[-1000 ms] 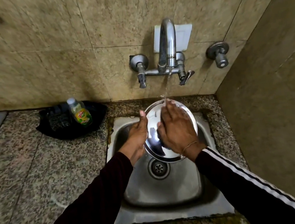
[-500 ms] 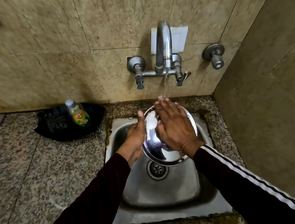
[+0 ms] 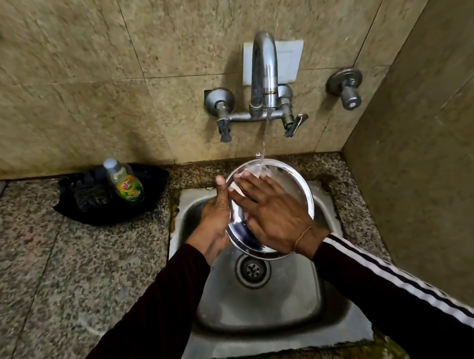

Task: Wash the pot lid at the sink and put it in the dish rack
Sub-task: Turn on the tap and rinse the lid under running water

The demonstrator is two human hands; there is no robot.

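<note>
Water is running, a thin stream falling from the curved chrome wall tap (image 3: 261, 70) straight onto the top edge of the round, shiny stainless-steel pot lid (image 3: 295, 184). The lid is held up over the square steel sink (image 3: 262, 306), tilted, its upper rim toward the tiled wall and its lower rim hanging just above the round drain (image 3: 252, 269).

The left hand (image 3: 213, 214) is at the lid's left edge, thumb pointing up along the rim; its other fingers go behind the lid, so I cannot tell how they sit, but the hand is clearly carrying the lid from that side. The right hand (image 3: 275, 213) lies flat on the face of the lid, fingers straight and slightly spread, tips reaching up to where the water lands. A thin thread band circles that wrist, and the dark sleeve (image 3: 420, 291) below it shows white stripes.

Off to the left, on the speckled granite counter (image 3: 65, 287), a small clear bottle of green dish liquid (image 3: 125, 181) with a white cap stands in a black tray-like holder (image 3: 109, 205), next to a dark scrubbing pad (image 3: 90, 196). A second chrome valve knob (image 3: 346, 90) sticks out of the wall to the right of the tap.
</note>
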